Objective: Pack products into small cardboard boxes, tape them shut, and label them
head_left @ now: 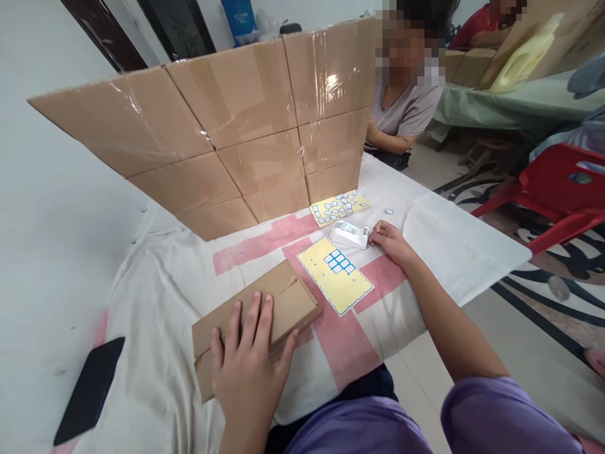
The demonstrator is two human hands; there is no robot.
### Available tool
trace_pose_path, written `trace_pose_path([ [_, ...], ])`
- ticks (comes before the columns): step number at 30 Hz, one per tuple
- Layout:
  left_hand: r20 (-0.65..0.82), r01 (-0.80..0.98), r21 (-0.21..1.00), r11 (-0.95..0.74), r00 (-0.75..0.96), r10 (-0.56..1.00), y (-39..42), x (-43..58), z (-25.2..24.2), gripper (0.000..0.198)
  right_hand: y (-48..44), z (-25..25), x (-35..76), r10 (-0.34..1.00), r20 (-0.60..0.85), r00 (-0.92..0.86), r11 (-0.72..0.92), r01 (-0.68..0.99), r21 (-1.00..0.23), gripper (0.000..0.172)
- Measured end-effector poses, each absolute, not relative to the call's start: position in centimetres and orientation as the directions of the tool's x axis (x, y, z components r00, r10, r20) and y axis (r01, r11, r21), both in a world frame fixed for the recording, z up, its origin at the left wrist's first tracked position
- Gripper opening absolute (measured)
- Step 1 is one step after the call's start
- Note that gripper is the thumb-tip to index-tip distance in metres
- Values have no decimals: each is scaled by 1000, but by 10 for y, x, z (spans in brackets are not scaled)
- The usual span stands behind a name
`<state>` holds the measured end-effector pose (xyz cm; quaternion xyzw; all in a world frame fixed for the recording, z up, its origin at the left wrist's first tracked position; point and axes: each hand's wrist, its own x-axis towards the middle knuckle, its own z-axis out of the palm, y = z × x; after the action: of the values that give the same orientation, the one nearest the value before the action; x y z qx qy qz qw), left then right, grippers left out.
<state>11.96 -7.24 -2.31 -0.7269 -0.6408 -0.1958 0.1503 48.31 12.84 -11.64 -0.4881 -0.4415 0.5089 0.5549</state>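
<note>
My left hand (248, 359) lies flat with spread fingers on a small flattened cardboard box (283, 302) at the near edge of the table. My right hand (388, 241) reaches forward, fingers curled, touching the end of a white tape dispenser (348, 234). Between the two lies a yellow sticker sheet (338, 277) with a few blue-edged labels near its top. A second yellow sheet (338, 207) covered with several labels lies farther back. One loose label (389, 211) sits on the cloth to the right.
A tall cardboard wall (227, 132) taped from panels stands across the table. A black phone (89, 388) lies at the near left. Another person (401, 107) sits behind the wall at the right. A red plastic chair (558, 189) stands on the floor to the right.
</note>
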Motion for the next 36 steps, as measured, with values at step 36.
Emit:
trace_pose_path([
  [36, 472, 984, 139, -109, 31, 881, -72, 122, -24, 60, 112, -98, 481, 996, -13, 89, 9, -239, -971, 56],
])
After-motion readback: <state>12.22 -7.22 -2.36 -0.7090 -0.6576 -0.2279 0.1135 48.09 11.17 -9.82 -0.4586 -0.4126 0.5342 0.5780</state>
